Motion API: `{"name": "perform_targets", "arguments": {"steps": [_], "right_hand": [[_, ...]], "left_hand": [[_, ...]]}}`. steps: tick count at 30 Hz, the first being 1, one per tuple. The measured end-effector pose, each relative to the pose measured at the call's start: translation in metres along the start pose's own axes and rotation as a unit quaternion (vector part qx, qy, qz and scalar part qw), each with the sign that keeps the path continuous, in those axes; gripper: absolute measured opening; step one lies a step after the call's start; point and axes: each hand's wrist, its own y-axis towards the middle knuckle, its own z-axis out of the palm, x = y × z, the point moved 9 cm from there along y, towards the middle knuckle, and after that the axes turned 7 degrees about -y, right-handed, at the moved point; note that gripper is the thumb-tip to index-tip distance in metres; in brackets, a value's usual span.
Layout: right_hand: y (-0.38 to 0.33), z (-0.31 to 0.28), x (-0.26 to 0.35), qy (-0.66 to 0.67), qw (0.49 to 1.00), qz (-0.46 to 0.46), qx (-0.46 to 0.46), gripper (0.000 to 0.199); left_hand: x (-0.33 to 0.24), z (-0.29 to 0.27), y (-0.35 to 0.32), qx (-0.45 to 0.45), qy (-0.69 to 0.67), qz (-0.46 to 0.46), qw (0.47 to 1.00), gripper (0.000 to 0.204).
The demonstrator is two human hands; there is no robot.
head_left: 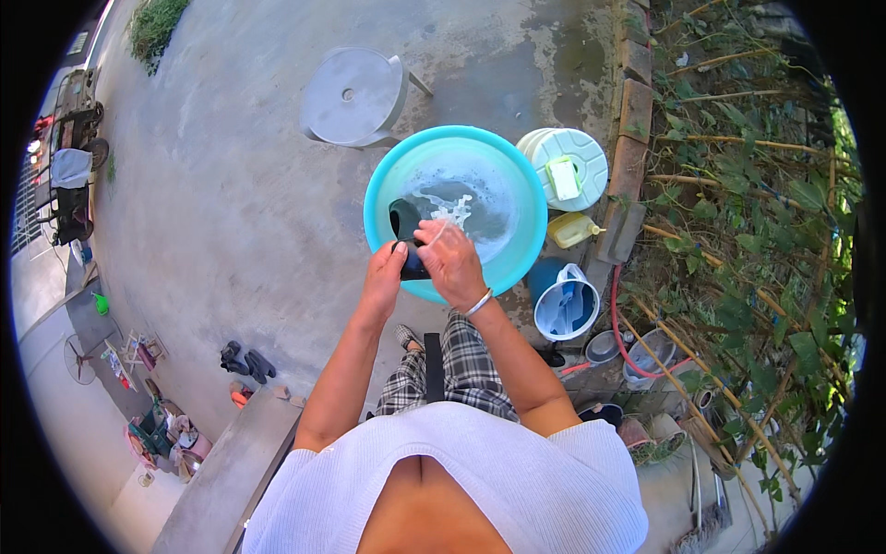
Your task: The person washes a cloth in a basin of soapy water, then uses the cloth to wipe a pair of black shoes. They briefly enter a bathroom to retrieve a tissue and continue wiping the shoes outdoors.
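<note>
In front of me a turquoise basin [377,198] holds cloudy, foamy water. My left hand [384,279] is closed on the near side of a dark, wet item [413,266] held over the basin's near rim; its kind is hard to make out. My right hand [449,262] is curled against the other side of that item, blurred a little, and what its fingers hold is hidden. Just beyond the hands a dark, hollow, curved piece [403,219] rises from the water; whether it belongs to the same item I cannot tell. White strands or splashes [453,210] show beside it.
A grey plastic stool [351,97] stands beyond the basin. To the right are a lidded white bucket [577,157] with a green-edged box [563,177], a yellowish bottle [572,230] and a blue-white bucket [566,307]. A red hose [616,323] runs along the brick edging [635,111].
</note>
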Motion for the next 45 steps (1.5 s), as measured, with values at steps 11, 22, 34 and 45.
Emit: {"name": "perform_targets", "arguments": {"steps": [11, 22, 34, 45], "right_hand": [[-0.004, 0.008, -0.023, 0.096, 0.992, 0.02, 0.075, 0.035], [-0.025, 0.106, -0.148, 0.353, 0.819, 0.327, 0.313, 0.033], [0.007, 0.056, -0.108, 0.436, 0.841, 0.306, -0.092, 0.03], [-0.014, 0.061, -0.212, 0.316, 0.829, 0.43, -0.167, 0.031]], "left_hand": [[-0.05, 0.06, -0.027, 0.164, 0.18, 0.05, 0.969, 0.021], [-0.041, 0.104, -0.095, 0.343, 0.489, 0.253, 0.761, 0.01], [0.014, 0.003, -0.012, -0.005, 0.237, 0.02, 0.971, 0.03], [0.036, 0.006, 0.016, 0.043, -0.434, -0.097, 0.895, 0.06]]}}
